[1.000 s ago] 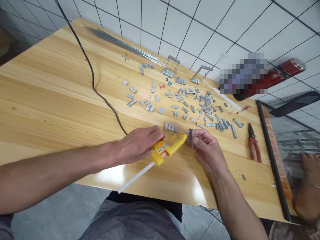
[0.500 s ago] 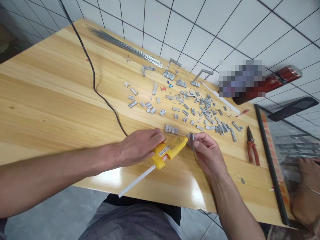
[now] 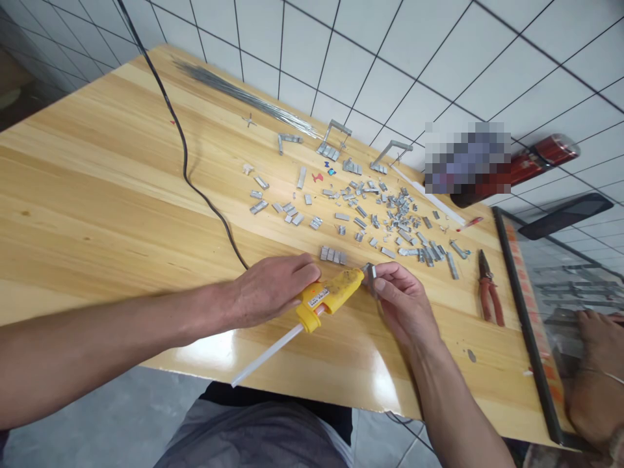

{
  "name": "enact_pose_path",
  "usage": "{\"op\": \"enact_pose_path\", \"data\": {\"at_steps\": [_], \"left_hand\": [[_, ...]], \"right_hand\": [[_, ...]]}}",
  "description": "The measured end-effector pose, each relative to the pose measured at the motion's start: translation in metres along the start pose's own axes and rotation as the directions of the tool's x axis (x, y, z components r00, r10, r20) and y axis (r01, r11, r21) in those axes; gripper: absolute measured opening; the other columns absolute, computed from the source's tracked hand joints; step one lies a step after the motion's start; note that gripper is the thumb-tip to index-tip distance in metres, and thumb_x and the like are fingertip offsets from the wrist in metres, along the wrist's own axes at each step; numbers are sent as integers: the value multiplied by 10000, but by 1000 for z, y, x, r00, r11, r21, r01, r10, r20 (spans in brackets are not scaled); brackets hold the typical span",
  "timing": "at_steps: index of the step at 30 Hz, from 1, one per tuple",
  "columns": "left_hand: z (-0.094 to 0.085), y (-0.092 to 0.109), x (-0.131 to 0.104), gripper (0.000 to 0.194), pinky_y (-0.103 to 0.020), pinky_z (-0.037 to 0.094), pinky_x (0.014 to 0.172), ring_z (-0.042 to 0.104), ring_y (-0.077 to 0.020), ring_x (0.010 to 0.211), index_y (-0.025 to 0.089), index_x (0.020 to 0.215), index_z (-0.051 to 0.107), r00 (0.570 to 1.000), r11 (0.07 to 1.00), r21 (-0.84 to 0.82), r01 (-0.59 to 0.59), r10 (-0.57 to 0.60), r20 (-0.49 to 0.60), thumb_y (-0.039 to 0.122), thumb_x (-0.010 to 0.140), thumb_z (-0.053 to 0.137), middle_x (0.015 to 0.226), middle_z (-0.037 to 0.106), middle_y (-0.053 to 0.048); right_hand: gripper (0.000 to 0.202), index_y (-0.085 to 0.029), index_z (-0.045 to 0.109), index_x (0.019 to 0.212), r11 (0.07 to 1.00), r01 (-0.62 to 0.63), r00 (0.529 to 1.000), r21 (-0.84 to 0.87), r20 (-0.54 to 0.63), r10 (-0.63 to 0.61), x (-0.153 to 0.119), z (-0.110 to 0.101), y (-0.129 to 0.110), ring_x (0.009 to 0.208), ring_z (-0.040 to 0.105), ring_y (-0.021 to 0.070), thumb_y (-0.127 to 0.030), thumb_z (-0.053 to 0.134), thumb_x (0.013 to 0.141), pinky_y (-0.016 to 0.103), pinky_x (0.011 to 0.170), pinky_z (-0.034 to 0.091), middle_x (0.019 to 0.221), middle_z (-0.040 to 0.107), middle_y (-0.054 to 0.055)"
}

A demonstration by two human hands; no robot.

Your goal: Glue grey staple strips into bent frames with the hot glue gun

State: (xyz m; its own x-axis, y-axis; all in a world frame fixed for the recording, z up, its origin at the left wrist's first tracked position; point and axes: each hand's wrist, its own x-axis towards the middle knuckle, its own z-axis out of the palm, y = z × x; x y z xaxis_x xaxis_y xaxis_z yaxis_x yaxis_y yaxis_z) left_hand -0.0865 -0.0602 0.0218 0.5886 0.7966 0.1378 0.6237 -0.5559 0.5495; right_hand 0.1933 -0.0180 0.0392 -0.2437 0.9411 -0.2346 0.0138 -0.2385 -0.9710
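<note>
Holding yellow glue gun [image 3: 334,292] over front edge of desk [image 3: 107,214]: left hand [image 3: 275,286], fingers clamped round it. Right hand [image 3: 407,299] pinches a small grey strip [image 3: 372,281], thumb and fingers closed on it, at the nozzle [image 3: 365,267]. Loose grey pieces [image 3: 400,207] lie scattered toward the desk's back edge.

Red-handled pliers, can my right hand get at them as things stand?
Likely yes: the pliers lie to the right of your right hand, with nothing bulky standing between. That hand is busy, though, pinching a grey piece at the tip of the yellow glue gun, so it would probably need freeing first.
</note>
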Motion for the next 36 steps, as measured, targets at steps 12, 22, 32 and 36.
{"op": "enact_pose_path", "data": {"at_steps": [12, 22, 32, 36], "left_hand": [[-2, 1, 1, 210, -284, 492, 708, 620, -174, 848, 223, 1081, 493, 1000, 998, 57, 2, -2, -2, 84, 932, 547, 1031, 634, -25], [2, 0, 0, 155, -289, 491, 709, 621, -176, 850, 219, 1091, 511, 1000, 997, 75, -3, 5, -28, 150, 970, 580, 1045, 646, -30], [2, 1, 1, 132, -288, 467, 688, 600, -174, 816, 216, 1059, 508, 999, 995, 99, -10, 15, -43, 135, 971, 562, 992, 635, -24], [3, 0, 1, 155, -291, 467, 696, 604, -176, 825, 216, 1068, 505, 999, 995, 103, -9, 14, -44, 117, 962, 559, 996, 629, -23]], "right_hand": [[228, -286, 795, 872, 1000, 3, 1000, 2, 10, -3, -1, 0, 0, 802, 690, 193, -407, 923, 728, 356, 816, 541, 861, 792, 13], [265, -278, 795, 876, 1000, 19, 1000, -15, -9, -19, -1, 0, 2, 802, 706, 188, -424, 942, 712, 338, 795, 548, 906, 817, 26], [221, -283, 801, 878, 1000, 22, 1000, 2, -7, -22, 1, -1, 6, 807, 712, 183, -382, 929, 727, 338, 826, 556, 886, 817, 13], [220, -289, 805, 877, 999, 32, 999, -7, -6, -32, 1, -2, 6, 810, 708, 178, -392, 933, 731, 331, 827, 552, 881, 813, 6]]}}
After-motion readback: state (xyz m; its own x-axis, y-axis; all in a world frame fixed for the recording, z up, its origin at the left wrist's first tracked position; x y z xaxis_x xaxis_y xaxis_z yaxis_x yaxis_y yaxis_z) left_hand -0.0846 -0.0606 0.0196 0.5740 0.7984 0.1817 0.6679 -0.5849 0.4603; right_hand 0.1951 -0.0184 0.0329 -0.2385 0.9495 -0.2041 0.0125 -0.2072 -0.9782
